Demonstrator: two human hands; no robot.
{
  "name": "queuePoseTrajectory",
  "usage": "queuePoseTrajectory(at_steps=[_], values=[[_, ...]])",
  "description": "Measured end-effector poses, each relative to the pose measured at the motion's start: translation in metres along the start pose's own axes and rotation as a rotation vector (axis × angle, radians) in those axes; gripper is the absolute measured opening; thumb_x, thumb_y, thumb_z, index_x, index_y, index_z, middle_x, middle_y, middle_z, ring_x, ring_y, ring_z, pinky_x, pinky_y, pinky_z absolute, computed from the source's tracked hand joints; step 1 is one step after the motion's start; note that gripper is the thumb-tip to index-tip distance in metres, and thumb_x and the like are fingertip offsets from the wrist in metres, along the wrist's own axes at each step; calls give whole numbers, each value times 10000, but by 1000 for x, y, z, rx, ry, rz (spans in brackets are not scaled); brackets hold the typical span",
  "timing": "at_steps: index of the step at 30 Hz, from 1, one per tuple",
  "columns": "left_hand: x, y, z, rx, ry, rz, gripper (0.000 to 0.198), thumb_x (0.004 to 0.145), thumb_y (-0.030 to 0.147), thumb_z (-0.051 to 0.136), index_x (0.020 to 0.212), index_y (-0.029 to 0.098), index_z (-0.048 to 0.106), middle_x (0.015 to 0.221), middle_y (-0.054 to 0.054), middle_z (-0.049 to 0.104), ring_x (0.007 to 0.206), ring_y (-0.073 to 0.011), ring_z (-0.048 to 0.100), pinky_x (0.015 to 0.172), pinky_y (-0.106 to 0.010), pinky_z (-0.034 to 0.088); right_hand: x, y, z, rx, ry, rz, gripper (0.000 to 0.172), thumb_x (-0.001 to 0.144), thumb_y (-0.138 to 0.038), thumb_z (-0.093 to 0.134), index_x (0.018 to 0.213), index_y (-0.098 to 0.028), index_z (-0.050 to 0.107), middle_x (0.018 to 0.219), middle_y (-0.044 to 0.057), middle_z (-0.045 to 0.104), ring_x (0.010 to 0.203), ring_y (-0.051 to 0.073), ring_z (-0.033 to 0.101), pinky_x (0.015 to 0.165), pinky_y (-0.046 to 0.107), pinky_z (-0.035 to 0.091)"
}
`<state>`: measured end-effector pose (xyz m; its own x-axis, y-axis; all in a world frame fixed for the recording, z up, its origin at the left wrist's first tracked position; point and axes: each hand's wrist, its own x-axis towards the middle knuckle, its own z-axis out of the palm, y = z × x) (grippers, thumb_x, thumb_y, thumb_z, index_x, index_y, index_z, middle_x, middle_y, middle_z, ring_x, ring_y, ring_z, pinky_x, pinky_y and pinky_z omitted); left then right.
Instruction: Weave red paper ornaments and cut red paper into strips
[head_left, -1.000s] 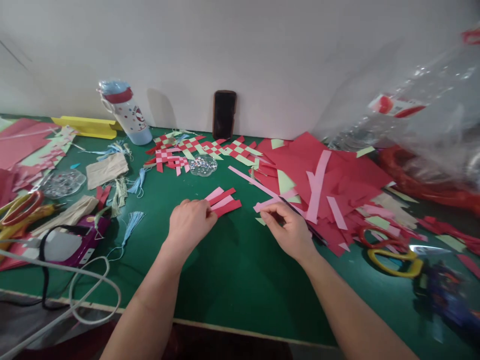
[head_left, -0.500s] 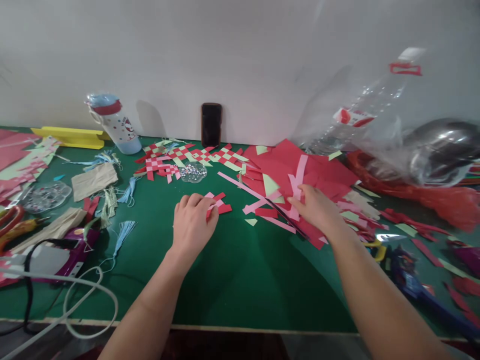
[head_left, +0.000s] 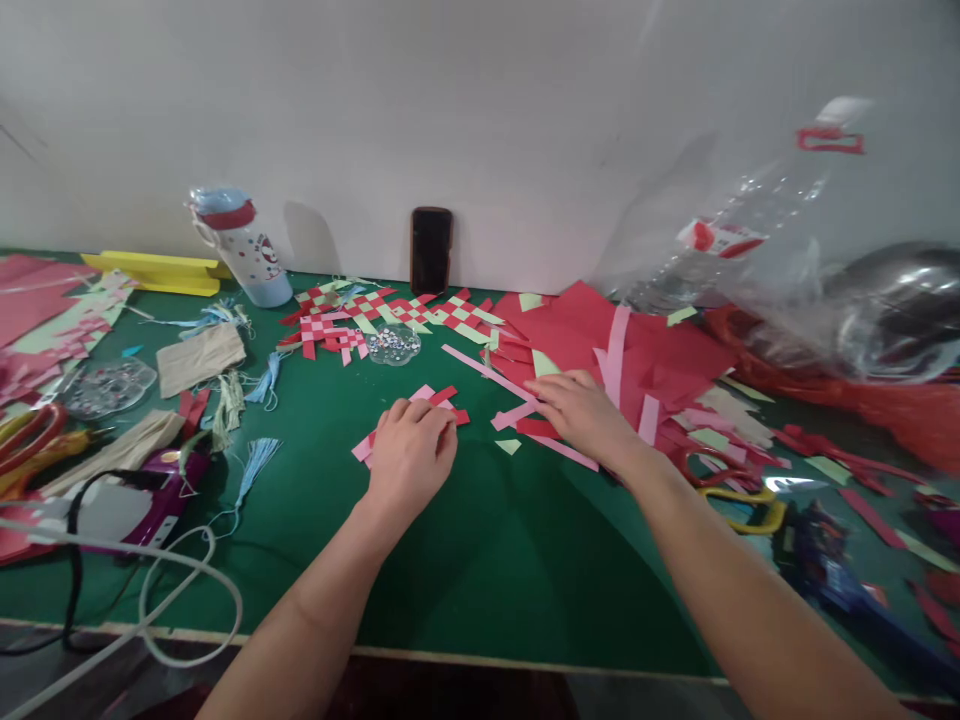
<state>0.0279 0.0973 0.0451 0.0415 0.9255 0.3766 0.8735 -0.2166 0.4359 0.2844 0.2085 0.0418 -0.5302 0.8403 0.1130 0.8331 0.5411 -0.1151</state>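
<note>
My left hand (head_left: 412,445) is closed, fingers curled down over a small piece of woven pink and red paper strips (head_left: 444,395). Strip ends stick out on both sides, and the hand hides its middle. My right hand (head_left: 581,415) reaches in with fingers stretched and slightly apart, its fingertips at a long pink paper strip (head_left: 480,368). Under and beside it lie a short red strip (head_left: 538,428) and another pink strip (head_left: 574,455). A small pale green scrap (head_left: 508,446) lies between the hands. Behind the right hand, a wide pink strip (head_left: 616,350) rests on red paper sheets (head_left: 570,320).
Woven checkered pieces (head_left: 367,308) and a clear dish of beads (head_left: 394,344) lie at the back. A phone (head_left: 431,250) leans on the wall. Left are a bottle (head_left: 251,250), tassels (head_left: 255,470) and cables (head_left: 187,570). Yellow-handled scissors (head_left: 757,510) and a plastic bottle (head_left: 720,240) are right.
My right hand has moved left, off the wide pink strip to the long thin one. My left hand has shifted right over the woven piece. The view has turned slightly left.
</note>
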Motion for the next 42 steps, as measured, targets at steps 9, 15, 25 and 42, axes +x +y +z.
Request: queuePoseTrajectory(at_steps=[9, 15, 25, 42], values=[[0, 0, 5, -37, 30, 62, 197, 912, 180, 488, 873, 200, 680, 893, -65, 703, 841, -220, 586, 789, -374, 474, 5, -20, 10, 134, -41, -50, 298, 924, -384, 461, 1032, -286, 721, 1221, 49, 662, 1125, 309, 489, 941, 510, 379], [-2, 3, 12, -91, -1, 129, 184, 904, 168, 501, 879, 183, 682, 886, -76, 712, 857, -225, 626, 849, -401, 482, 9, -21, 10, 254, -11, -33, 219, 886, -379, 530, 785, -263, 686, 1082, 40, 692, 1057, 280, 508, 939, 494, 350], [-3, 5, 16, -178, -47, 188, 200, 904, 165, 478, 891, 188, 677, 891, -68, 720, 848, -223, 638, 841, -399, 511, 12, -2, 10, 701, 370, 115, 124, 837, -363, 604, 844, -254, 662, 843, 46, 666, 833, 208, 585, 756, 371, 472], [-5, 15, 5, -518, -131, -52, 406, 916, 358, 528, 1282, 187, 487, 1142, -110, 627, 966, -214, 610, 815, -375, 531, 34, -12, -99, 1136, 1237, 46, 169, 725, -307, 781, 811, -284, 638, 782, -27, 659, 767, 157, 616, 801, 372, 493]])
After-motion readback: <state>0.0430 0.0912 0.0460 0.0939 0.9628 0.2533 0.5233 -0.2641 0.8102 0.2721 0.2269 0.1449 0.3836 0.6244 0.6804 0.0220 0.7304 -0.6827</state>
